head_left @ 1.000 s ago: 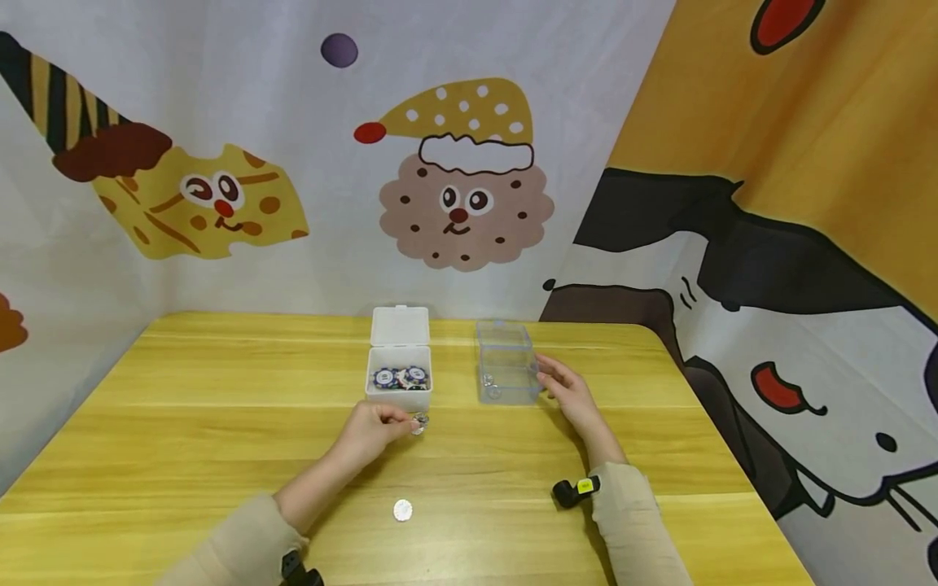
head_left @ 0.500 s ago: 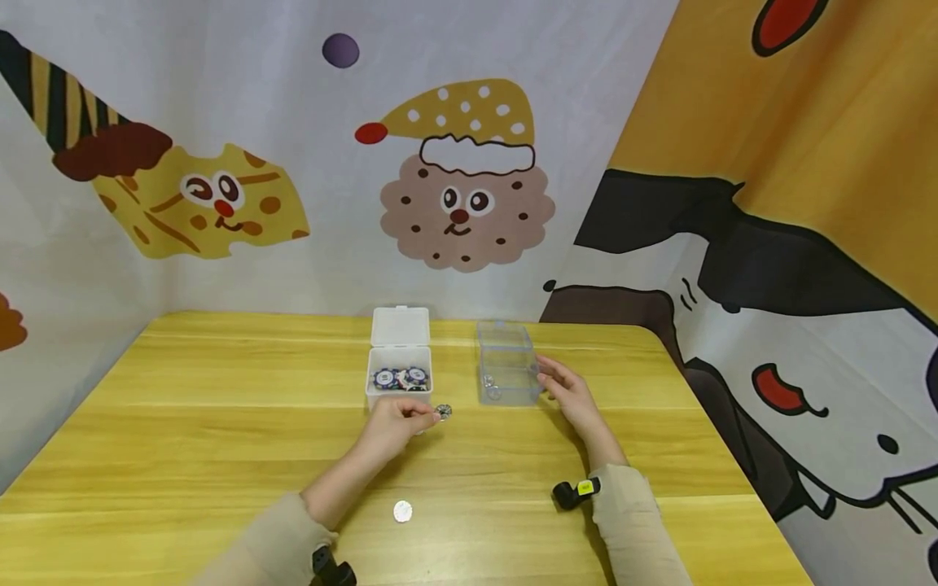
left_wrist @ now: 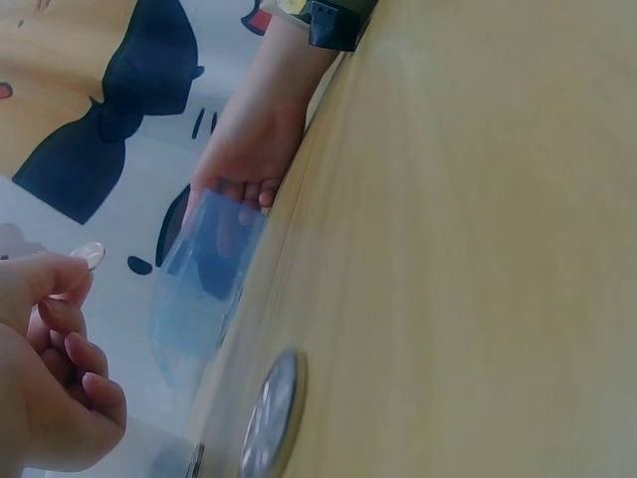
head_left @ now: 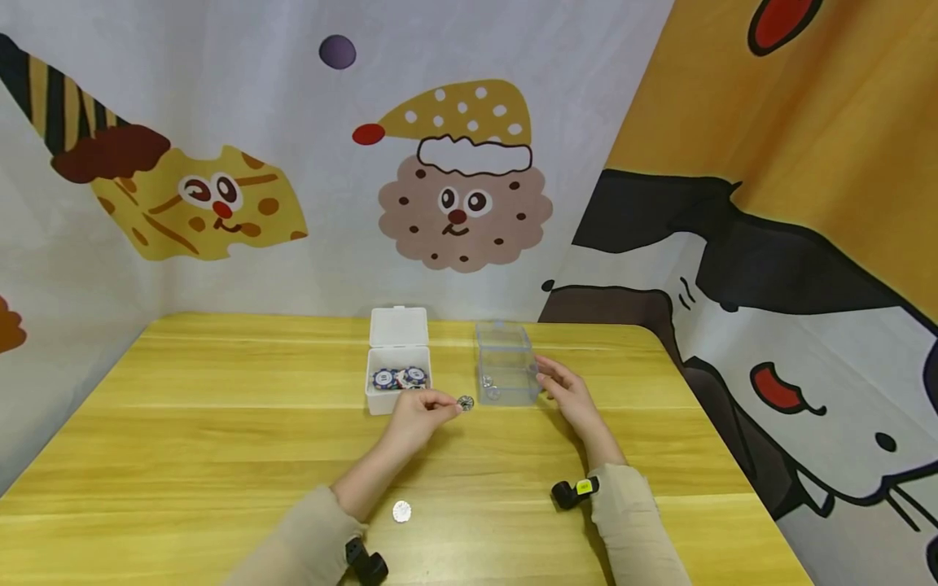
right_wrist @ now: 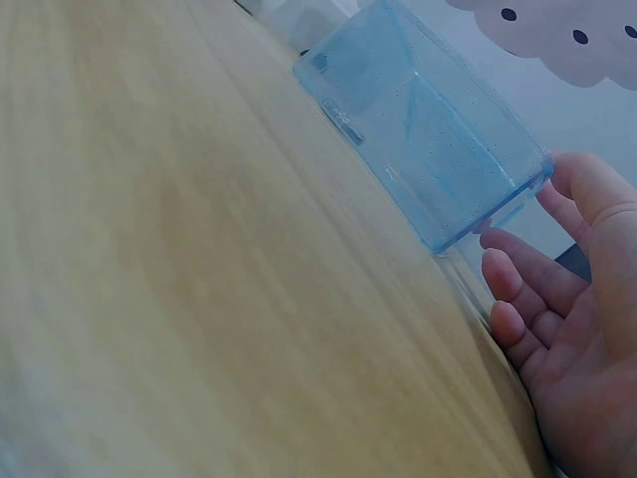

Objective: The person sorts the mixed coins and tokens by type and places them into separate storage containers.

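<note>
My left hand (head_left: 414, 422) pinches a small silver coin (head_left: 465, 403) between thumb and fingertips, just left of the clear plastic box (head_left: 520, 389). In the left wrist view the coin (left_wrist: 90, 256) shows bright at the fingertips, other fingers curled below. The clear box stands with its lid up and has a few round silver pieces at its left side. My right hand (head_left: 567, 391) rests its fingertips against the box's right side; in the right wrist view the thumb (right_wrist: 587, 184) meets the corner of the rim. Another coin (head_left: 401, 511) lies flat on the table nearer me.
A white box (head_left: 381, 400) with its lid up stands left of the clear one, holding several dark blue and white chips (head_left: 399, 378). My left hand overlaps its front right corner in the head view. The wooden table (head_left: 220, 439) ends at a printed cloth backdrop (head_left: 308, 285).
My left hand has moved right and slightly away from me with the pinched coin, from in front of the white box toward the clear box. The right hand has stayed at the clear box.
</note>
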{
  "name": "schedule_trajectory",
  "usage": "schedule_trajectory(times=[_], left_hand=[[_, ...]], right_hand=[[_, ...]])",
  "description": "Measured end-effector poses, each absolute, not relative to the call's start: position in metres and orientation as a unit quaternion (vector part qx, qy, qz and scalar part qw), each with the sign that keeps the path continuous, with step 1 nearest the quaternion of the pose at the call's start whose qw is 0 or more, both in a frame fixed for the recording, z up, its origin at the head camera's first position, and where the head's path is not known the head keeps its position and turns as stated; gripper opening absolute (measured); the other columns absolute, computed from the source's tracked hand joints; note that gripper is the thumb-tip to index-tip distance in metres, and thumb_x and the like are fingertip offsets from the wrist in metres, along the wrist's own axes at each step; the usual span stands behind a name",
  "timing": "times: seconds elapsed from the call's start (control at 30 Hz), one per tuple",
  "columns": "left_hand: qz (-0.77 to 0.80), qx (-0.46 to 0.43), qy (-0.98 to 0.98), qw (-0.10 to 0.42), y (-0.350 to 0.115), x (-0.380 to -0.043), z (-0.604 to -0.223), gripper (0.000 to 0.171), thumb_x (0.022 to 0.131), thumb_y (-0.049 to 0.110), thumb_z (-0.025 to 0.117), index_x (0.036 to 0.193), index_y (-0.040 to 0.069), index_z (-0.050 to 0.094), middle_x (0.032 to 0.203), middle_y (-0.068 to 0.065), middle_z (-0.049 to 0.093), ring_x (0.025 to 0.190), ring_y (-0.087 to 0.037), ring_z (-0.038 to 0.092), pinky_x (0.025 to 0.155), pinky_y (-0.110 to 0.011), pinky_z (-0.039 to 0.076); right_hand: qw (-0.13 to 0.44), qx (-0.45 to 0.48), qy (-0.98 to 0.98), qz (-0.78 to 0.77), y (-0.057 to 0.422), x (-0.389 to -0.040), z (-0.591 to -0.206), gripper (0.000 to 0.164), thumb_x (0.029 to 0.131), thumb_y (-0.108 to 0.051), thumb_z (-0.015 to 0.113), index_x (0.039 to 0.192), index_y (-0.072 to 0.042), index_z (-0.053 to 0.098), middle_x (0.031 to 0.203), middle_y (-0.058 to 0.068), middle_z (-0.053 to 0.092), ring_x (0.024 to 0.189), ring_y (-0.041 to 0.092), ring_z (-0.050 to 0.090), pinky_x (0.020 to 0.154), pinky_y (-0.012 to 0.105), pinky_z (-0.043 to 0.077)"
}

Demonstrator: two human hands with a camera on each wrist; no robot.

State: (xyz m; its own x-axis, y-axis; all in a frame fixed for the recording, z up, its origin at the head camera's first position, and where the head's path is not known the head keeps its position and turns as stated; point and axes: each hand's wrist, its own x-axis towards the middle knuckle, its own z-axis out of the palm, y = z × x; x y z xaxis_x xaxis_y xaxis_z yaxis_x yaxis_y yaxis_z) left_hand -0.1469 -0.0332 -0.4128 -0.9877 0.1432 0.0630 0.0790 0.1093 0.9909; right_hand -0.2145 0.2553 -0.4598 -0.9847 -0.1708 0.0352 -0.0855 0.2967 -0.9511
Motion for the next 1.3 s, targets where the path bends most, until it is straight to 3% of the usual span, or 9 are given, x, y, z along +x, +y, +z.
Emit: schedule_trajectory(times=[0.37,0.63,0.87,1.3], left_hand=[[0.673,0.088,0.735,0.007,-0.011,-0.17,-0.448,0.007,0.078,0.002,0.075,0.082,-0.002,0.073,0.075,-0.006,0.069,0.062,-0.011,0.052,0.054,-0.019,0.043],[0.681,0.072,0.729,-0.013,0.006,-0.178,-0.449,0.01,0.077,0.005,0.076,0.084,-0.003,0.074,0.076,-0.007,0.07,0.065,-0.01,0.055,0.06,-0.021,0.046],[0.695,0.04,0.717,-0.026,0.018,-0.186,-0.449,0.01,0.078,0.006,0.075,0.083,-0.002,0.075,0.071,-0.002,0.067,0.063,-0.007,0.053,0.055,-0.018,0.043],[0.698,-0.038,0.714,-0.046,0.034,-0.205,-0.453,0.011,0.078,0.01,0.076,0.085,0.002,0.075,0.073,0.0,0.065,0.066,-0.01,0.053,0.06,-0.022,0.045]], right_hand=[[0.039,-0.087,0.804,-0.588,0.254,-0.215,-0.458,0.046,0.1,-0.017,0.053,0.142,-0.001,0.043,0.136,0.024,0.048,0.108,0.043,0.051,0.079,0.04,0.046],[0.037,-0.082,0.803,-0.588,0.255,-0.214,-0.46,0.045,0.1,-0.015,0.052,0.142,-0.002,0.044,0.138,0.024,0.047,0.109,0.042,0.051,0.081,0.044,0.045],[0.036,-0.081,0.807,-0.584,0.255,-0.214,-0.461,0.045,0.1,-0.016,0.052,0.142,-0.003,0.044,0.138,0.022,0.048,0.108,0.039,0.052,0.081,0.043,0.045],[0.039,-0.085,0.806,-0.585,0.255,-0.214,-0.459,0.046,0.1,-0.017,0.052,0.143,-0.003,0.043,0.138,0.024,0.046,0.109,0.042,0.051,0.082,0.044,0.045]])
